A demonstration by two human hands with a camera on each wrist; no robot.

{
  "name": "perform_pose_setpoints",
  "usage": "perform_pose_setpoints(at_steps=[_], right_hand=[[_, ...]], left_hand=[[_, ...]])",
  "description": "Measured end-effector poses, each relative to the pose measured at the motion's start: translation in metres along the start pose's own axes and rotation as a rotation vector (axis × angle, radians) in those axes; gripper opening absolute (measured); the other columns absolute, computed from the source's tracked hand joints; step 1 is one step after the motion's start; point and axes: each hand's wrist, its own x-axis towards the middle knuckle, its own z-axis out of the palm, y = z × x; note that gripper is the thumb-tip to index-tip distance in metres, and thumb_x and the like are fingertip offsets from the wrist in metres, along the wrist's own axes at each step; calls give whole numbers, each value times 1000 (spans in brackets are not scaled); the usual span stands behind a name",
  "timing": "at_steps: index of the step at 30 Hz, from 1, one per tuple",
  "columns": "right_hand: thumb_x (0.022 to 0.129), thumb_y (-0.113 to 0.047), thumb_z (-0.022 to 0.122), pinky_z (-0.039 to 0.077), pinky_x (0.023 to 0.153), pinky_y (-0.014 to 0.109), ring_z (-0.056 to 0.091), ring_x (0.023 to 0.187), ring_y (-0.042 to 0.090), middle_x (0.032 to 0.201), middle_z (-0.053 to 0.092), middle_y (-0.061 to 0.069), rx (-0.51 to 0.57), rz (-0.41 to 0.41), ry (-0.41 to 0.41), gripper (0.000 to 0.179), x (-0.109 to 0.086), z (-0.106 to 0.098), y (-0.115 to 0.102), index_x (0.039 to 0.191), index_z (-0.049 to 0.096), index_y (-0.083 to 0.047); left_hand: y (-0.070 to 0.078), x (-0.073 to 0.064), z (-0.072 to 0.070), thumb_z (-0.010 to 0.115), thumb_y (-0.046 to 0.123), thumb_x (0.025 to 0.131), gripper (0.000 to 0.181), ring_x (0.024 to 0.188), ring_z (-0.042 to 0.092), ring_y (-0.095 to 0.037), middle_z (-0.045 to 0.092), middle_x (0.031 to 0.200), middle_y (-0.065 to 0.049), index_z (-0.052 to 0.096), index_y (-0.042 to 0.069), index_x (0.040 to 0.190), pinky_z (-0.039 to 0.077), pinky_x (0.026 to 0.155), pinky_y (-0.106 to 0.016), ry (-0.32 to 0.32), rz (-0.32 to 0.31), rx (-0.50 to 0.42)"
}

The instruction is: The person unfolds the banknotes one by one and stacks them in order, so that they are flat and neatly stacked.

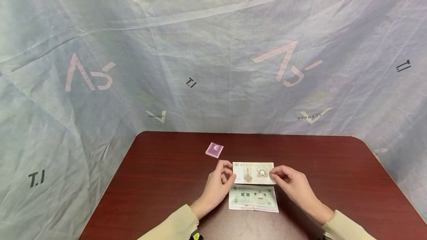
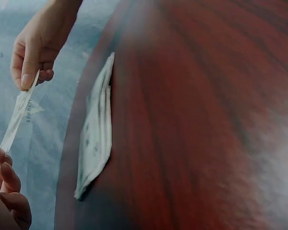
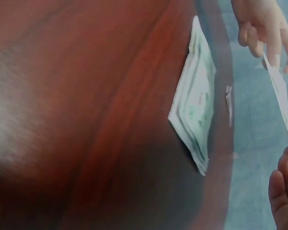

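Both hands hold one pale yellowish banknote [image 1: 254, 173] marked with a 1, stretched flat between them above the table. My left hand [image 1: 218, 182] pinches its left edge between thumb and fingers. At the opposite edge my right hand [image 1: 297, 185] pinches it the same way. Just below, nearer the body, a small stack of greenish banknotes [image 1: 252, 198] lies on the table, its top note marked with a 2. Seen from the side in the left wrist view, the stack [image 2: 97, 129] has several layers, and the held note [image 2: 20, 115] is apart from it.
Beyond the left hand, a small purple folded paper bundle [image 1: 214, 150] lies on the dark red table [image 1: 160, 180]. Grey printed cloth [image 1: 213, 66] hangs behind the table and along both sides.
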Motion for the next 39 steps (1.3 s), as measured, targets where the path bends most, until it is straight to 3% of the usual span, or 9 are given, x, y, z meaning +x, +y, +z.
perform_pose_setpoints(at_steps=[5,10,13,16,20,25,32,39], right_hand=[[85,1,82,50,62,15,61,72,-4,82,72,-14,-26,5,-45,25,-10,3,4,93,74,-22],[83,3,82,48,62,14,59,73,-6,83,69,-16,-51,-88,-94,28,-21,7,10,92,72,-22],[82,4,82,46,60,15,55,72,-7,84,67,-16,-64,-134,-126,29,-27,9,13,91,71,-21],[83,4,81,45,57,18,50,71,-8,85,65,-16,-79,-144,-168,27,-32,10,15,91,70,-20],[83,4,81,43,56,16,48,70,-8,85,63,-15,-71,-167,-196,27,-39,12,18,91,70,-19],[83,3,82,40,58,13,47,71,-8,83,59,-17,-62,-190,-206,28,-42,14,22,91,69,-20],[86,3,79,43,57,17,46,72,-9,85,57,-18,-45,-157,-264,26,-47,18,20,93,68,-20],[85,4,79,43,58,17,45,72,-9,84,54,-20,-74,-172,-261,27,-44,17,18,94,68,-19]], left_hand=[[-4,-4,-1,72,5,95,13,61,43,4,66,87,5,70,16,102,40,57,-16,-20,65,59],[-9,-11,-3,73,4,94,12,61,43,5,68,85,5,73,14,99,40,56,-15,-99,44,110],[-10,-17,-2,75,6,92,13,60,44,7,69,84,8,74,16,99,40,57,-15,-152,35,193],[-12,-21,1,75,8,89,13,63,46,7,68,84,12,73,19,96,40,59,-14,-172,68,297],[-12,-26,4,76,10,86,13,66,48,7,63,81,16,72,21,93,40,60,-15,-176,116,385],[-14,-30,7,76,11,85,15,67,50,6,58,79,18,72,24,93,40,58,-16,-167,128,447],[-17,-39,9,78,12,84,15,63,47,6,55,77,19,72,25,90,36,53,-16,-126,142,489],[-13,-37,9,78,11,82,18,62,46,6,56,76,19,72,26,90,34,52,-15,-94,165,517]])
